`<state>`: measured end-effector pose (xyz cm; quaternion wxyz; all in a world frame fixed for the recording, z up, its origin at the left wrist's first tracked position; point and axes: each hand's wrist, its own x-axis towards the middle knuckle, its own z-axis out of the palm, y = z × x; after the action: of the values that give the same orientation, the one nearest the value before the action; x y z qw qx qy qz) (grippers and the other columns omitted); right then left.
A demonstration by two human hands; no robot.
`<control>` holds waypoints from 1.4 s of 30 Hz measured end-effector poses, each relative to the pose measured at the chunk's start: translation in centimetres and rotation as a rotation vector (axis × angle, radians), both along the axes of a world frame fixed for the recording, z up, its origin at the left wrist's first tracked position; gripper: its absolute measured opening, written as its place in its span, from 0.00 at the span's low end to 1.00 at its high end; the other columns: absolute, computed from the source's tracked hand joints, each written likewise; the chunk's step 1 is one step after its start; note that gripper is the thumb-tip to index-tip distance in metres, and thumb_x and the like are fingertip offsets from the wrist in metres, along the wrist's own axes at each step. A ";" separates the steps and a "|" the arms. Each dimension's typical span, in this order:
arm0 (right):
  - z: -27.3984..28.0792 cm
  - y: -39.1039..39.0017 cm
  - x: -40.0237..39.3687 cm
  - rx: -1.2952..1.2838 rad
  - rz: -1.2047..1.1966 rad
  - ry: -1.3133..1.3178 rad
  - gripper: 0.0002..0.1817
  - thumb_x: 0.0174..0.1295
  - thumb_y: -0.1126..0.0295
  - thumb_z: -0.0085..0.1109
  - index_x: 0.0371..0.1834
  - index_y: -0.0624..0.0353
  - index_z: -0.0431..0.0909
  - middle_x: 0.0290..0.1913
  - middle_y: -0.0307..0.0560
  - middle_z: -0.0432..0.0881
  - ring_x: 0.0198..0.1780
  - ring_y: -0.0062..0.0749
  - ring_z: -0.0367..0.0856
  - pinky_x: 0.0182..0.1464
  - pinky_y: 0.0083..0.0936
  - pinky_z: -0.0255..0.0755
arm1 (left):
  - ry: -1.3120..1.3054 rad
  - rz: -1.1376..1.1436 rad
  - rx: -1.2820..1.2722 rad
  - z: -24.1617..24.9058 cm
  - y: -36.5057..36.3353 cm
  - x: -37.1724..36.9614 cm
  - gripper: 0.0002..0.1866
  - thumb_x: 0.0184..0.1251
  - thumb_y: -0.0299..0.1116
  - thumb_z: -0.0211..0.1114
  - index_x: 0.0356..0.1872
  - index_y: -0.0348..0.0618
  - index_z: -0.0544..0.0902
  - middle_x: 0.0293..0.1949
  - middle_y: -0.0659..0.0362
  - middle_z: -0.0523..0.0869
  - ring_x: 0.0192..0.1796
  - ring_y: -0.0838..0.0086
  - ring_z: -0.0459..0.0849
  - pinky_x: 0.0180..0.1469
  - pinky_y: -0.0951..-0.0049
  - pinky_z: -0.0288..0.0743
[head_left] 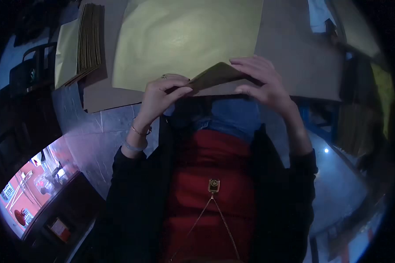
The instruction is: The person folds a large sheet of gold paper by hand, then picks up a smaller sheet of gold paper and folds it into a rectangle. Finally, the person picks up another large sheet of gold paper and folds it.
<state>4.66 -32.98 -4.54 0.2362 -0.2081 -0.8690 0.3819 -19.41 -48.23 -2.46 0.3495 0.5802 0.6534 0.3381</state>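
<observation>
A folded brown paper piece (217, 78) is held up between both hands, its middle bent into a peak above the near edge of the work surface. My left hand (164, 94) pinches its left end between thumb and fingers. At the right end, my right hand (264, 83) has its fingers over the paper and its thumb below. Just beyond lies a large yellowish paper sheet (175, 39), flat on a brown board (298, 57).
A thick stack of folded brown papers (90, 39) stands at the board's left side. Dark furniture (22, 105) is on the far left. A blue frame (318, 120) shows below the board's right side, above the grey floor (92, 144).
</observation>
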 end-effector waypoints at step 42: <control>0.4 0.1 -0.9 -0.579 -0.054 0.179 0.21 0.50 0.69 0.69 0.48 0.58 0.74 0.39 0.43 0.79 0.40 0.25 0.77 0.39 0.22 0.75 | -0.281 0.114 -0.223 -0.2 0.1 -0.5 0.09 0.56 0.30 0.68 0.33 0.34 0.81 0.37 0.59 0.84 0.36 0.81 0.79 0.39 0.81 0.73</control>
<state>3.72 -32.84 -4.18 0.2526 -0.2554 -0.6938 0.6242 -19.93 -48.10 -2.62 0.4799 0.4467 0.6635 0.3605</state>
